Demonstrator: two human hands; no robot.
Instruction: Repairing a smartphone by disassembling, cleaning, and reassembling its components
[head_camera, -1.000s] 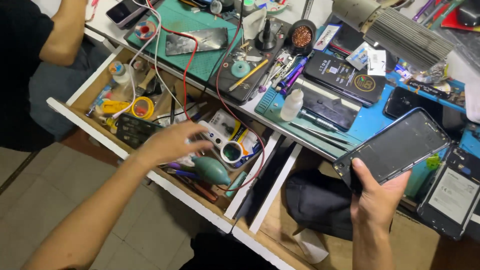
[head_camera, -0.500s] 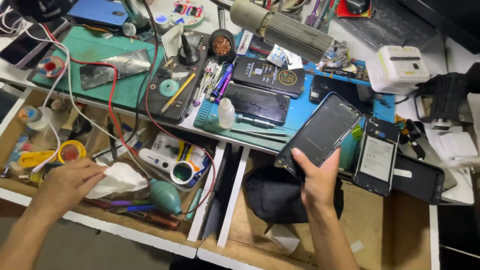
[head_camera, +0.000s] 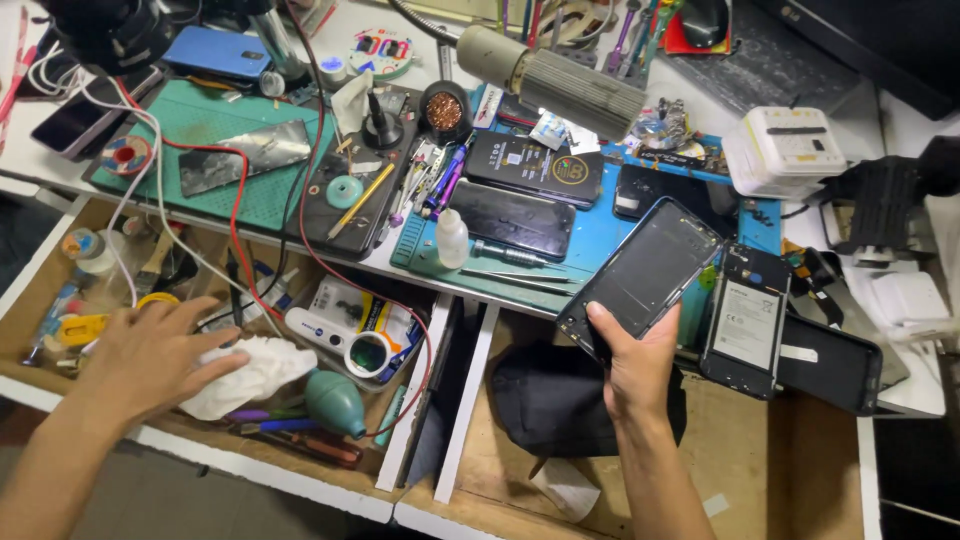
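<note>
The right hand (head_camera: 640, 365) holds a dark phone screen panel (head_camera: 645, 270) upright over the open right drawer (head_camera: 760, 460), thumb across its lower face and fingers curled behind, a firm clasp on its bottom edge; the panel looks bare and lifted clear of the blue mat (head_camera: 590, 225), so it seems already off its phone, while the opened phone body (head_camera: 745, 322) just right of the panel lies with its insides showing, not closed up; the left hand (head_camera: 150, 355) lies spread and flat in the left drawer (head_camera: 60, 290), well left of the panel, fingertips resting on a crumpled white cloth (head_camera: 255, 370); it touches rather than grips, so the cloth seems not yet taken up; a teal rubber blower (head_camera: 335, 400) sits just beside the cloth.
</note>
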